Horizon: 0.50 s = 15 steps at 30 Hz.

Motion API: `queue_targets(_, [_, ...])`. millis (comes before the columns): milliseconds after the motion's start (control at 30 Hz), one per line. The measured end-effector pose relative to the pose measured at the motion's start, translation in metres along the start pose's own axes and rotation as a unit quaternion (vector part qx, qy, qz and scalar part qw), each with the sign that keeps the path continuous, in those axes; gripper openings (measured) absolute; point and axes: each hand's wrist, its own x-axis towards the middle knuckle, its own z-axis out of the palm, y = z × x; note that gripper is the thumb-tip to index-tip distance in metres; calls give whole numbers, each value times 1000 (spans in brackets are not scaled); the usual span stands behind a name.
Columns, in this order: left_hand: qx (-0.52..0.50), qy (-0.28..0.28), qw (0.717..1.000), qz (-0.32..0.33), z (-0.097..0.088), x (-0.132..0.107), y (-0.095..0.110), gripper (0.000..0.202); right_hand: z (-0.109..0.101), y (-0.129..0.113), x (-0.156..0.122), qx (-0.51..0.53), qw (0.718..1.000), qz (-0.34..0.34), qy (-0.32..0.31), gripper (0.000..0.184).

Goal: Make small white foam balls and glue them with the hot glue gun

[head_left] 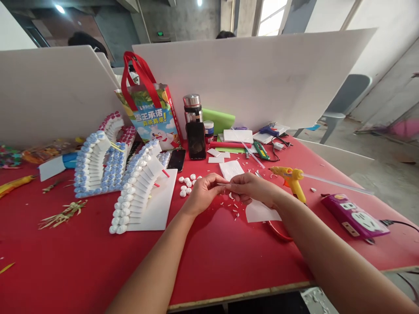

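Observation:
My left hand (pixel 207 192) and my right hand (pixel 253 188) meet fingertip to fingertip above the red table (pixel 209 270). Both are closed in a pinch on a small, thin white piece, mostly hidden by the fingers. A white paper sheet (pixel 262 212) lies under my right hand, partly over red-handled scissors (pixel 279 231). Just beyond the fingers is a stack of white paper squares (pixel 231 169). Several small white rolled balls (pixel 186 185) lie left of my left hand. Farther left, a curved white model (pixel 140 192) edged with such balls stands on a white board (pixel 166 205).
On the right are a yellow glue gun (pixel 291 176) and a purple power strip (pixel 355 218). A phone (pixel 196 140) leans on a steel flask (pixel 192 107), near a colourful bag (pixel 152 113). Blue-and-white models (pixel 98 170) and dried stalks (pixel 63 215) lie left. White panels (pixel 255 78) stand behind.

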Motion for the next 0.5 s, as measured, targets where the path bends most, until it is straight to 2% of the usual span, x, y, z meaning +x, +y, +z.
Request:
queue_targets(133, [92, 30, 992, 80, 0, -2, 7, 19, 1, -16, -3, -2, 1000, 8, -5, 42])
queue_targets(300, [232, 52, 954, 180, -2, -1, 2, 21, 4, -1, 8, 98, 995, -19, -13, 36])
queue_targets(400, [280, 44, 938, 200, -4, 1, -5, 20, 6, 9, 13, 110, 994, -23, 4, 32])
queue_targets(500, [304, 50, 931, 194, -3, 2, -9, 16, 7, 11, 11, 121, 993, -17, -5, 28])
